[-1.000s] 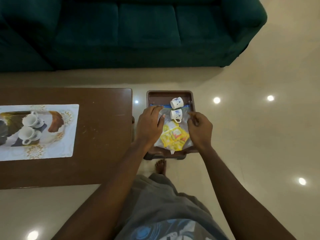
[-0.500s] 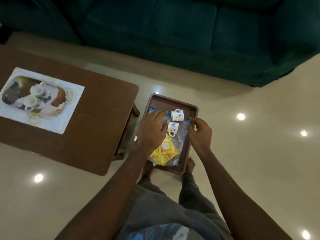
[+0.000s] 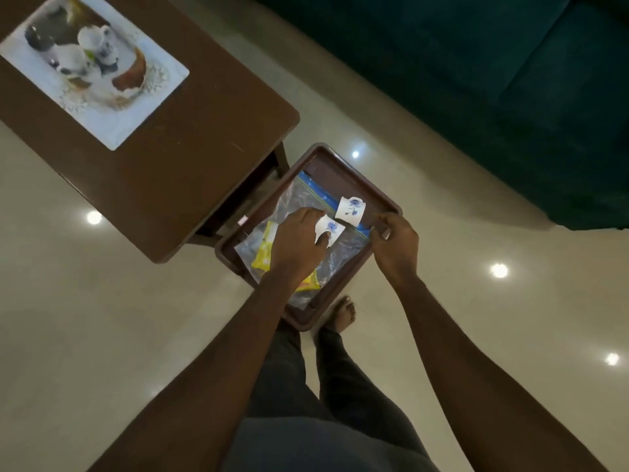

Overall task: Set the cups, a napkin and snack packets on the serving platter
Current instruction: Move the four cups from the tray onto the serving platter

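A brown serving platter (image 3: pixel 343 172) sits low beside the table. On it lies a clear zip bag (image 3: pixel 296 199) with yellow snack packets (image 3: pixel 263 253) inside. Two white cups with blue flowers lie on their sides on top of the bag. My left hand (image 3: pixel 296 243) has its thumb and fingers closed around the nearer cup (image 3: pixel 333 228). The farther cup (image 3: pixel 350 210) lies free just beyond it. My right hand (image 3: pixel 394 243) pinches the blue zip end of the bag at the platter's right rim. I see no napkin.
A brown wooden table (image 3: pixel 190 158) stands to the left with a printed placemat (image 3: pixel 92 69) on it. A dark green sofa (image 3: pixel 510 80) fills the upper right. My bare foot (image 3: pixel 342 313) is just below the platter on the glossy tiled floor.
The view has swung and tilted down over the platter. My left hand has moved from resting on the bag to closing on the nearer cup. My right hand stays at the bag's zip end.
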